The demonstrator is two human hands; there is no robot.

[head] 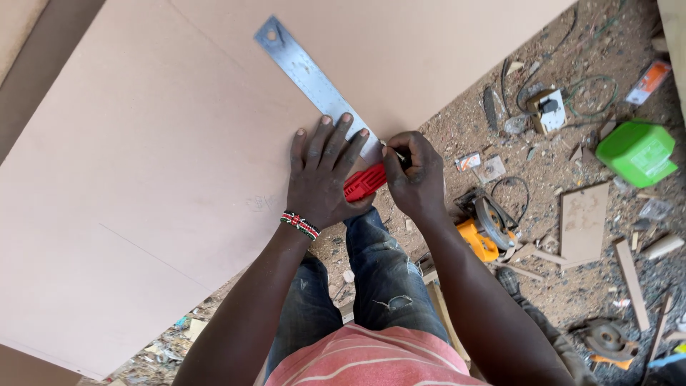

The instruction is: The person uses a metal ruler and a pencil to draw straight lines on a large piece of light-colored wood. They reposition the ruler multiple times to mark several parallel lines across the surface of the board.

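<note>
A large tan fibreboard sheet [157,143] fills the left and top of the view. A metal square with a steel blade [304,71] and a red handle [363,182] lies on the board's near edge. My left hand [323,175], with a beaded bracelet on the wrist, presses flat on the square, fingers spread over the blade. My right hand [413,175] is closed around a small pencil-like marker whose tip sits against the blade's edge on the board. The marker is mostly hidden by my fingers.
The dirt floor at right holds a yellow circular saw [486,229], a green plastic container [636,151], a socket box with cable [549,111], a small board offcut [584,221], wood strips and another power tool [607,339]. My legs stand under the board's edge.
</note>
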